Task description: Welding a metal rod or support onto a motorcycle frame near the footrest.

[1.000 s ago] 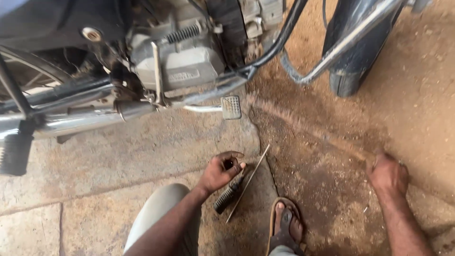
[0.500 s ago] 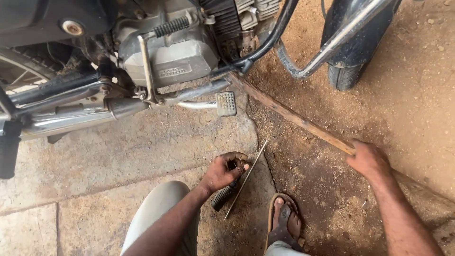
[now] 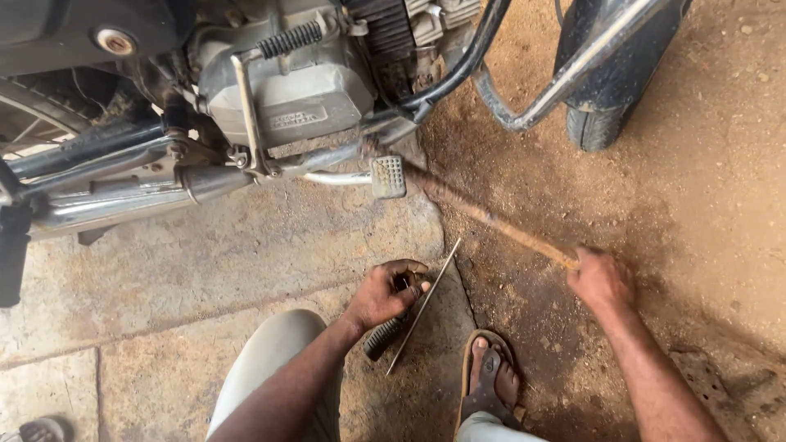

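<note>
My left hand clamped on a black-handled tool beside a thin metal rod, my right hand gripping a long wooden stick angled toward the motorcycle engine

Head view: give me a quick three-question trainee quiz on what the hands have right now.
1. True or false: the left hand grips a tool with a ribbed black handle and rests near a thin metal rod on the ground.
2. Which does the right hand hold? A) a wrench B) a long brown stick C) a rag
3. Fill in: the stick's far end points toward the motorcycle's ____ pedal.

Key: 1 true; 2 B; 3 foot.
</note>
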